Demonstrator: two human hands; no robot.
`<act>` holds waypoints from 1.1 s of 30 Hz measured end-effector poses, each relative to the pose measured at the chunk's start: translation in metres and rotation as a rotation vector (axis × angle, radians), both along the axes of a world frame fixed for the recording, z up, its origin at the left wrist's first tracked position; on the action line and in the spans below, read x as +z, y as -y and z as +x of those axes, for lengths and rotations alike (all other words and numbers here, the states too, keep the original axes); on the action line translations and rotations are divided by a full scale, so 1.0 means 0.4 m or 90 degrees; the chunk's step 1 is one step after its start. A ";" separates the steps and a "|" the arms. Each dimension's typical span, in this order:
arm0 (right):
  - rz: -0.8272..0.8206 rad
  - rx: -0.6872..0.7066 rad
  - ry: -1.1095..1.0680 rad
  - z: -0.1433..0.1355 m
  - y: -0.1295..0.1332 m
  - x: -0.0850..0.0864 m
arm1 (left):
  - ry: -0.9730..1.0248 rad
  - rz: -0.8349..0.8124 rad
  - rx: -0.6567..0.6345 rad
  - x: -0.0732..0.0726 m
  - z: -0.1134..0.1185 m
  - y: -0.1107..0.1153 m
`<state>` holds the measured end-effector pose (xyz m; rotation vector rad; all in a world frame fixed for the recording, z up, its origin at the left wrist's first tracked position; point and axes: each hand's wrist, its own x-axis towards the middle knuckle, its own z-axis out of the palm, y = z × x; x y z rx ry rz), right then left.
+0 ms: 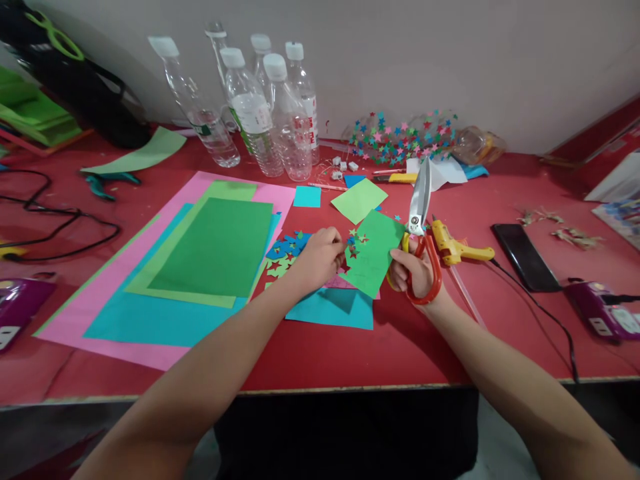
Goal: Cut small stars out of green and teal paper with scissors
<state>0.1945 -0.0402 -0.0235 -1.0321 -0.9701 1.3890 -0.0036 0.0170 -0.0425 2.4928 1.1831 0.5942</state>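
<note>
My right hand (417, 272) is closed around the red handle of a pair of scissors (421, 200), whose blades point up and away. A sheet of green paper (373, 257) is pinched by its right edge in the same hand. Small paper stars (354, 245) lie over the green sheet's left part. Beside them, my left hand (323, 257) has its fingers drawn together; what they hold, if anything, is hidden. Blue cut-out stars (287, 247) and green ones (278, 268) lie partly behind that hand. Below sits a turquoise sheet (325, 310).
Stacked coloured sheets (213, 247) cover the table's left half. Several clear bottles (255, 120) stand at the wall, near a star-covered bottle (400, 137) on its side. A yellow glue gun (457, 245), its cord and a phone (525, 257) lie right. Pliers (107, 181) are far left.
</note>
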 end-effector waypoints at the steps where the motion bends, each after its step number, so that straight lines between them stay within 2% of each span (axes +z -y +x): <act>1: 0.002 0.000 -0.001 0.000 0.000 -0.001 | 0.048 -0.022 0.004 0.006 0.002 0.002; 3: 0.008 0.001 -0.001 -0.001 0.000 -0.003 | 0.189 -0.115 0.030 0.022 0.003 0.008; 5: 0.012 0.001 0.007 -0.002 0.001 -0.002 | 0.344 -0.312 0.064 0.038 0.004 0.015; 7: 0.015 -0.002 0.019 -0.004 0.002 0.001 | 0.440 -0.511 0.034 0.048 0.008 0.024; 10: 0.014 -0.021 0.029 -0.006 0.005 0.005 | 0.481 -0.650 -0.052 0.054 0.019 0.036; 16: -0.005 0.005 0.125 0.003 0.009 -0.017 | 0.538 -0.644 -0.039 0.067 0.031 0.050; 19: 0.016 -0.005 0.115 0.001 0.012 -0.018 | 0.557 -0.695 -0.005 0.076 0.029 0.059; 22: 0.049 -0.018 0.080 -0.003 0.015 -0.006 | 0.478 -0.786 -0.054 0.078 0.033 0.070; 24: 0.062 -0.009 0.087 -0.002 0.016 -0.001 | 0.433 -0.802 -0.092 0.075 0.039 0.074; 26: 0.062 0.004 0.102 0.004 0.017 0.001 | 0.437 -0.764 -0.082 0.071 0.041 0.072; 28: 0.051 0.012 0.128 0.012 0.019 0.004 | 0.479 -0.685 -0.030 0.067 0.038 0.064; 31: 0.041 0.041 0.217 0.020 0.026 0.017 | 0.586 -0.565 0.075 0.071 0.023 0.047; 33: 0.042 0.076 0.287 0.019 0.030 0.029 | 0.683 -0.501 0.113 0.079 0.013 0.035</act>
